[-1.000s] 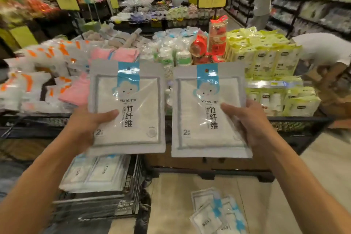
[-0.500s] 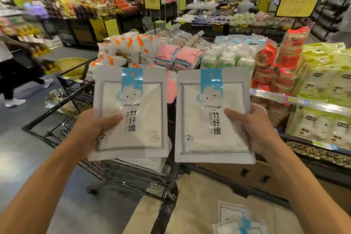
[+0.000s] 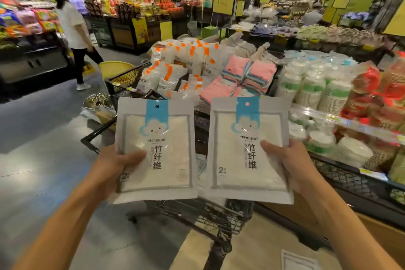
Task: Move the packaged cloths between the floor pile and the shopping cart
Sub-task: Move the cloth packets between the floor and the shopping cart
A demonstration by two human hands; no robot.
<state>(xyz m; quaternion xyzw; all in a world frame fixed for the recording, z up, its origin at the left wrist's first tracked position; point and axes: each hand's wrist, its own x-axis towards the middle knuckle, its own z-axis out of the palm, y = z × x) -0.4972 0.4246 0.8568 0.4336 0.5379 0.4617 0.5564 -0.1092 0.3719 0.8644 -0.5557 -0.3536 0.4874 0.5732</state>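
White packaged cloths (image 3: 156, 151) in both hands (image 3: 109, 166)

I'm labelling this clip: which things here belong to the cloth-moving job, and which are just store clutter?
Job:
left hand holding a cloth pack
right hand holding a second pack
shopping cart
pack on floor

Clutter:
pink towels
paper cup stacks
yellow basket

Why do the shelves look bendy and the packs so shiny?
Head view: the wide lens curves the shelf edge near the frame's border; store lights glare off the plastic of the left pack and right pack; the walking person and the far aisles look blurry.
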